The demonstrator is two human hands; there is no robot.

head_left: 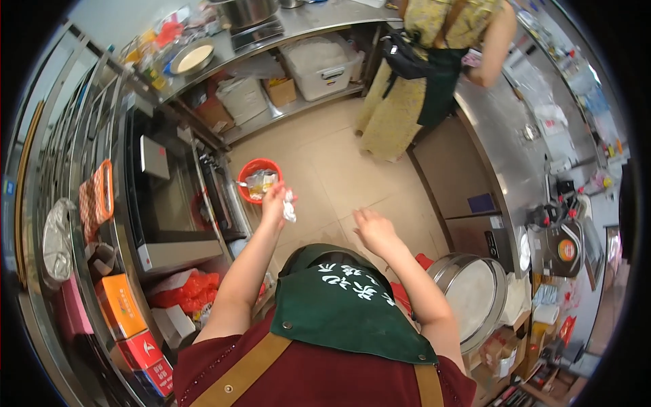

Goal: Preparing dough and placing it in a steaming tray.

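My left hand (pixel 274 203) grips a crumpled white wad (pixel 289 209), perhaps paper, just in front of a red bucket (pixel 251 166) that holds crumpled rubbish and packaging. My right hand (pixel 371 229) is out over the tiled floor (pixel 322 169) with its fingers apart and nothing in them. Below both hands is the green apron (pixel 308 305) that I wear over a maroon top.
A person (pixel 427 88) in a yellow patterned garment stands at the right steel counter (pixel 481 115). Ahead, a counter (pixel 247 61) has a bowl and bins beneath. An oven (pixel 169 197) and racks line the left. A round steel sieve (pixel 468 298) sits lower right.
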